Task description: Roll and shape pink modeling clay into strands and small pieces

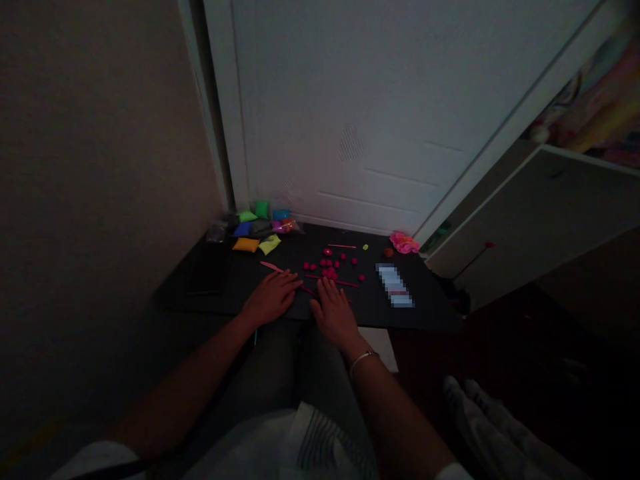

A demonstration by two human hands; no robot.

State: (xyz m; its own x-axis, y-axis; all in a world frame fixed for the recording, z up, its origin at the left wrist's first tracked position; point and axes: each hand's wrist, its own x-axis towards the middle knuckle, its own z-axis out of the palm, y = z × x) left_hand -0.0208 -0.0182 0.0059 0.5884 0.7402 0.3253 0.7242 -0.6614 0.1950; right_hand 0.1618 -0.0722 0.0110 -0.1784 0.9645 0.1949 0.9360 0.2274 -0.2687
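Both of my hands lie flat on a small black table (430,300) in dim light. My left hand (273,297) rests palm down with its fingers stretched toward the right, near a thin pink stick (273,267). My right hand (334,312) lies beside it, fingers pointing away from me and almost touching a cluster of small red clay balls (329,267). Thin red clay strips (345,283) lie just past my fingertips. Neither hand holds anything.
Several coloured clay packets (260,230) are heaped at the table's back left. A pink clay flower shape (404,243) sits at the back right, with a blurred card (395,285) nearer. A white door stands behind the table and a white cabinet (540,213) to the right.
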